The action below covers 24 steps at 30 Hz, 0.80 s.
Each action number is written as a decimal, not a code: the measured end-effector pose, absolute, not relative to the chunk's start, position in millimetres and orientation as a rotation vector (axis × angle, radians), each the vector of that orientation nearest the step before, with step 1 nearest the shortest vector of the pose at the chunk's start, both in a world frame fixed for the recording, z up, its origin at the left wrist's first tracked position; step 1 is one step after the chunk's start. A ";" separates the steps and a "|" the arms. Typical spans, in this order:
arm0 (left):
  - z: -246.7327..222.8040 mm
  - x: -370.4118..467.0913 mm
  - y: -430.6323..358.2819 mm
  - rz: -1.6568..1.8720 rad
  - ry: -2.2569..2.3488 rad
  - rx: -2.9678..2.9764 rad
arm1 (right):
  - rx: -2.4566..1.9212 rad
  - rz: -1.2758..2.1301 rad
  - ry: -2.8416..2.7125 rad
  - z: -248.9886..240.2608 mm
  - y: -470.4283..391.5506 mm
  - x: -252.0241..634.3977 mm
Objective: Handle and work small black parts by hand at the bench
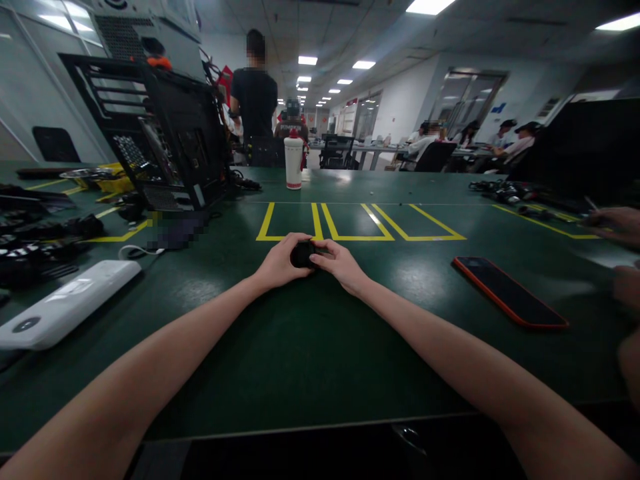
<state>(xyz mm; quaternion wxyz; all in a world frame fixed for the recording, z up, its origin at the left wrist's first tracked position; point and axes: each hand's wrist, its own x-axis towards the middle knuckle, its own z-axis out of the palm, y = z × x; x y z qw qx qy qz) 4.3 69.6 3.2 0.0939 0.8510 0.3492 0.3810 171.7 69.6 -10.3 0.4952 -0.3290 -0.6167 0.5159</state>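
Observation:
Between my two hands is a small, dark, rounded object point(302, 255), whose kind I cannot make out. My left hand point(281, 262) curls around its left side, thumb below and fingers over the top. From the right, my right hand point(341, 263) grips its edge with thumb and fingers. Both hands are low over the green table point(300, 360), just in front of yellow tape outlines point(357, 238). Part of the object is hidden behind my fingers.
An open black computer case point(185, 133) and a white power bank point(70, 303) stand left, near dark cables point(45, 233). A white cup point(294, 163) is at the back. To the right lies an orange-edged phone point(510, 292); another person's hand point(617, 223) is beyond it.

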 end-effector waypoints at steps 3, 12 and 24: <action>3.7 4.8 68.0 1.124 1.048 2.525 | -0.759 1.206 -1.522 -8.4 66.3 172.9; 4.3 6.4 67.6 1.099 1.082 2.519 | -0.885 1.241 -1.491 -7.9 68.9 173.2; 6.2 7.2 65.4 1.057 1.127 2.502 | -0.779 1.247 -1.545 -4.4 65.6 176.3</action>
